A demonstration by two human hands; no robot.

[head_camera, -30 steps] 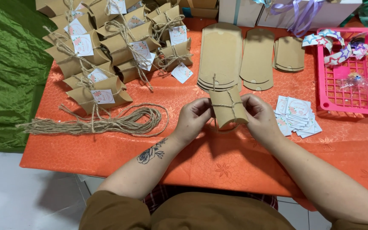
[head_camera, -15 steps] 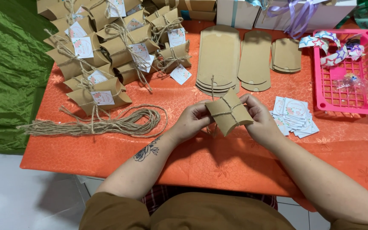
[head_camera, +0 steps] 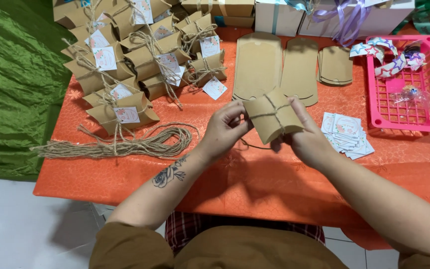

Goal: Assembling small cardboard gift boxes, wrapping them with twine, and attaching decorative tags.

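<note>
A brown kraft pillow box wrapped with jute twine is held up over the orange table. My left hand pinches the box's left edge and the twine there. My right hand grips the box's right side from behind, thumb up along its edge. A loose end of twine hangs below the box toward the table.
A pile of tied boxes with tags fills the back left. A bundle of twine lengths lies at the left. Flat box blanks sit behind my hands, round-print tags to the right, a pink basket far right.
The box has been lifted off the table and turned to face me, tilted. Both hands rose with it, and the twine now crosses its front.
</note>
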